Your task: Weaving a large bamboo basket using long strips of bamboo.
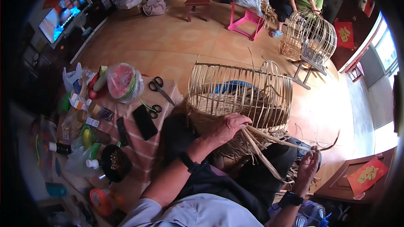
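A half-woven basket (235,98) of pale strips rests in front of me and against my lap, its upright ribs open at the top and its lower wall densely woven. My left hand (232,125) is closed at the basket's near side, pinching several dry plant strips (261,156) that hang down loosely. One longer strip (277,139) stretches from there to my right hand (309,164), whose fingers are closed on it near its dark, curled end. Something blue (235,87) shows through the ribs.
On my left, a cloth-covered table (166,88) holds scissors (160,89), a phone (144,122), a wrapped watermelon piece (123,82) and a dark bowl (115,163). Ahead are a pink stool (246,23) and a wooden chair (198,0). Another person (309,1) sits behind a second basket (309,38), far right.
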Motion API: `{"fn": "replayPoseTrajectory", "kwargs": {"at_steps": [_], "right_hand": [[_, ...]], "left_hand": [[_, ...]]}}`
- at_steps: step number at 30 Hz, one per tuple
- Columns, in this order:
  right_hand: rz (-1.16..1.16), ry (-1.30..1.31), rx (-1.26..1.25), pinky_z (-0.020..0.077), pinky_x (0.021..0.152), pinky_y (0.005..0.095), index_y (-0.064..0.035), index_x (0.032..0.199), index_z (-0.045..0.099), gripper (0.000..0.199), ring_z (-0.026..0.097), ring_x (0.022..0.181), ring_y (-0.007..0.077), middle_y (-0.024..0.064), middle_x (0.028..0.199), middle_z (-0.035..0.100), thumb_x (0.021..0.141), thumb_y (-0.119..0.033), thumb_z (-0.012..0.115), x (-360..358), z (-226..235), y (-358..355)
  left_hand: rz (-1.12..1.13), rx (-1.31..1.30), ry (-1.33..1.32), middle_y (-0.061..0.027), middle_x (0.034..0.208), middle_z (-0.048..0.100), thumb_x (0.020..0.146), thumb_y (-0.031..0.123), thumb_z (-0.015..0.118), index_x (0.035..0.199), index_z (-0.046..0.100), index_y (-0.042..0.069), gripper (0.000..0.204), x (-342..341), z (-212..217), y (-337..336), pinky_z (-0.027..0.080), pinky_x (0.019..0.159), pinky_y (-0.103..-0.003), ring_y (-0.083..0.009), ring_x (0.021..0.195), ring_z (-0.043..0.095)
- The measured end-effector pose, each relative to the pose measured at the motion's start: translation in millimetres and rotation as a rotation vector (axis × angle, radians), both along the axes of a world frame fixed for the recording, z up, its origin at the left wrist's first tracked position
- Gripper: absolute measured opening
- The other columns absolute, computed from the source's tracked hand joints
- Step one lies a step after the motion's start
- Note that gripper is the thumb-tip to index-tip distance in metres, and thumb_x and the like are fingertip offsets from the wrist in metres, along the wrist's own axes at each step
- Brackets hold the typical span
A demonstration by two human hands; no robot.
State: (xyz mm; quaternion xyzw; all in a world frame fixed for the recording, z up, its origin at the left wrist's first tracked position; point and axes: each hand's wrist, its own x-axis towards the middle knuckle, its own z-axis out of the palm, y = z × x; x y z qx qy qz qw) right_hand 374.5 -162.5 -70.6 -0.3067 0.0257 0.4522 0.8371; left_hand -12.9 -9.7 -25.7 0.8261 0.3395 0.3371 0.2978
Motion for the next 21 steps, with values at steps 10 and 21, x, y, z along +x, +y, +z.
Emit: {"fn": "replayPoseTrajectory", "kwargs": {"at_steps": [10,21], "right_hand": [[1.073,-1.077,-0.335,0.0507,0.071,0.0252,0.0027,0.126,0.063,0.038,0.065,0.084,0.0091,0.0046,0.096,0.071,0.103,-0.026,0.06,-183,69,32],[0.948,-1.391,-0.311,0.0476,0.06,0.0445,0.002,0.095,0.057,0.015,0.056,0.059,0.0361,0.0251,0.071,0.054,0.097,-0.012,0.064,-222,78,30]], "left_hand": [[0.014,-0.144,0.033,-0.0136,0.096,0.074,0.09,0.009,0.07,0.106,0.072,0.007,0.017,-6,12,12,0.058,0.081,-0.036,-0.0294,0.092,0.073],[-0.034,-0.147,-0.035,-0.0123,0.098,0.075,0.088,0.007,0.072,0.105,0.072,0.007,0.018,-6,5,18,0.057,0.079,-0.035,-0.0282,0.093,0.073]]}}
